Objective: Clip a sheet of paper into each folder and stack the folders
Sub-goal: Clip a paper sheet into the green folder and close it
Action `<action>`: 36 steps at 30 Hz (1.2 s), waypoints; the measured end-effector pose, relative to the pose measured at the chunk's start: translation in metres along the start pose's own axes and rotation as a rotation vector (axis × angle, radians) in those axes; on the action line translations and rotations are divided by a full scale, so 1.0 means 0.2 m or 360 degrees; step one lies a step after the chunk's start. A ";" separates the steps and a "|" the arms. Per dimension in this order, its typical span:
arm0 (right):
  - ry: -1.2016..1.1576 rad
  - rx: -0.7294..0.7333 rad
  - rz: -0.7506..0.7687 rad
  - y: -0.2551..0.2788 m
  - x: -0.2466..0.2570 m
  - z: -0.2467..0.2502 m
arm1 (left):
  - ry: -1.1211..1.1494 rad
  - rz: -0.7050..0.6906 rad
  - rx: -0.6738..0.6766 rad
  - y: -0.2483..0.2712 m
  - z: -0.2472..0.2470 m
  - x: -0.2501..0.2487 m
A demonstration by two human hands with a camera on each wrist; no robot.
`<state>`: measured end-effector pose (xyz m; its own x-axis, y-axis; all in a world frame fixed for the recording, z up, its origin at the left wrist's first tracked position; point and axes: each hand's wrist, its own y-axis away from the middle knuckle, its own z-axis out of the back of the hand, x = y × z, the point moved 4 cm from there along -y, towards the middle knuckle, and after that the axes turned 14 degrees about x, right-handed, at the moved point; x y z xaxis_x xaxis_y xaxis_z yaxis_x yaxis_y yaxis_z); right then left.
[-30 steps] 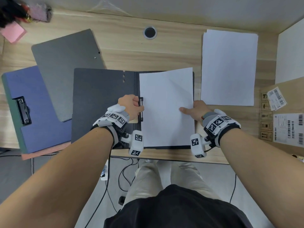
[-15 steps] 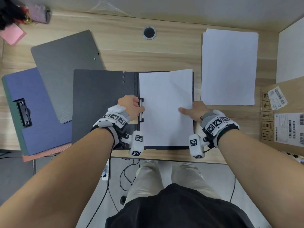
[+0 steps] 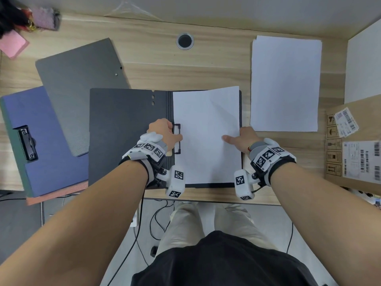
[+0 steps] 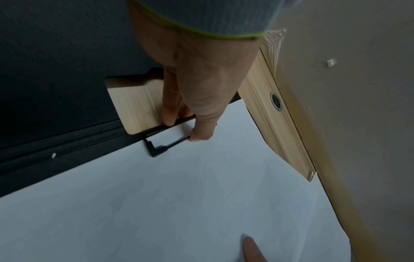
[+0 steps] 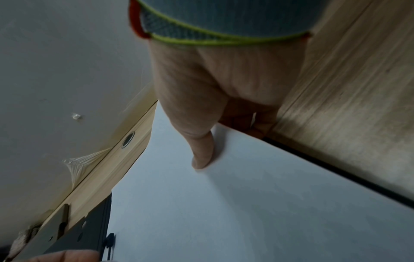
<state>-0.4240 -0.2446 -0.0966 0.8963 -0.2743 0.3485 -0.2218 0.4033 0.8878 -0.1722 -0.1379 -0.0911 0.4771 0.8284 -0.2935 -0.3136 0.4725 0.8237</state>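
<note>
Left hand (image 3: 165,134) pinches the clip (image 3: 177,138) of the open folder (image 3: 125,131) at the desk's (image 3: 206,65) front edge — right hand (image 3: 244,139) pinches the sheet's (image 3: 206,129) right edge.

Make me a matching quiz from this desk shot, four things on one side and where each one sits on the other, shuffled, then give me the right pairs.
Things:
1. blue folder
2. stack of white paper
3. cardboard box
4. open black folder

Places:
A. right edge of the desk
B. centre of the desk, under both hands
C. left edge of the desk
D. far right part of the desk, beside the open folder

Pairs: 1-C, 2-D, 3-A, 4-B
</note>
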 end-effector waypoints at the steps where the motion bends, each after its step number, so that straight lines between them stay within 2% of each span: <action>1: -0.0011 -0.0003 0.0004 -0.01 0.00 0.00 | -0.0031 0.0012 0.0003 0.01 0.01 -0.01; 4: -0.0043 -0.0006 0.0024 -0.02 -0.01 -0.01 | -0.0142 0.0052 0.0048 0.02 0.01 -0.05; 10: -0.0027 -0.0005 0.0022 -0.03 -0.01 0.00 | -0.0221 0.0133 0.0007 0.02 -0.01 -0.07; 18: 0.0104 -0.0037 -0.0216 -0.01 -0.08 0.06 | -0.0237 0.0138 0.0029 0.03 0.01 -0.08; 22: 0.0305 -0.0043 -0.0293 0.01 -0.07 0.06 | -0.0251 0.0150 0.0038 0.03 0.01 -0.09; 27: 0.0360 -0.0020 -0.0312 0.02 -0.06 0.06 | -0.0259 0.0139 0.0092 0.04 0.01 -0.09; 33: 0.0401 -0.0065 -0.0294 0.02 -0.09 0.06 | -0.0249 0.0164 0.0030 0.04 0.01 -0.09; 36: 0.0470 -0.0065 -0.0311 0.03 -0.08 0.06 | -0.0208 0.0157 0.0069 0.03 0.00 -0.08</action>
<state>-0.4440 -0.2477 -0.0938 0.9940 -0.0879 0.0658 -0.0248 0.4042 0.9144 -0.1818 -0.1472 -0.0817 0.5493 0.8226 -0.1468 -0.3298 0.3748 0.8665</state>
